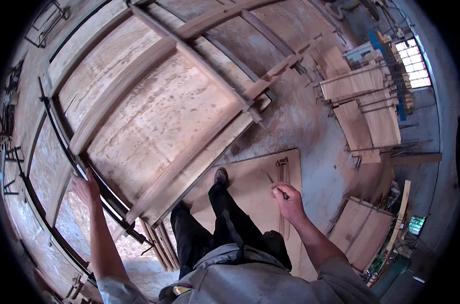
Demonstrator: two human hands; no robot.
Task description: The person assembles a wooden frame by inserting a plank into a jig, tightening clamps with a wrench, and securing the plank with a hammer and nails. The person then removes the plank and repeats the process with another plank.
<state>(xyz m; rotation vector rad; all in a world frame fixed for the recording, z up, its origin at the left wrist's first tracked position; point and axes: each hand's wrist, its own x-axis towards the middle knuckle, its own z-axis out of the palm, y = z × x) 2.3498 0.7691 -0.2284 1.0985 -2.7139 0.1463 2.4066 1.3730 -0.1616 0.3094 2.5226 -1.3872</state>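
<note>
A large wooden frame (159,109) fills the upper left and middle of the frame, its long rails and cross rails lying over pale plywood panels. Its lower right rail runs diagonally from centre right down to the lower middle, ending beside the person's legs. Along its left edge a dark metal bar clamp (83,175) runs from the upper left down toward the lower middle.

To the right of the frame the concrete floor (316,131) is open in a wide strip running from the top of the picture down to the centre right. A flat plywood sheet (250,182) lies on this floor at lower centre; the person's dark shoe (221,177) stands on its left part, just beside the frame's rail. Further right, clamped stacks of boards (364,101) stand at the upper right, and more clamped panels (362,230) lie at the lower right, hemming the open strip on that side.

The left hand (86,188), at the lower left, is open with fingers spread and rests on the bar clamp at the frame's edge. The right hand (288,201), at lower centre right above the plywood sheet, is closed around a thin dark tool (275,183), likely a pencil, whose tip points up and left from the fist, well apart from the frame.
</note>
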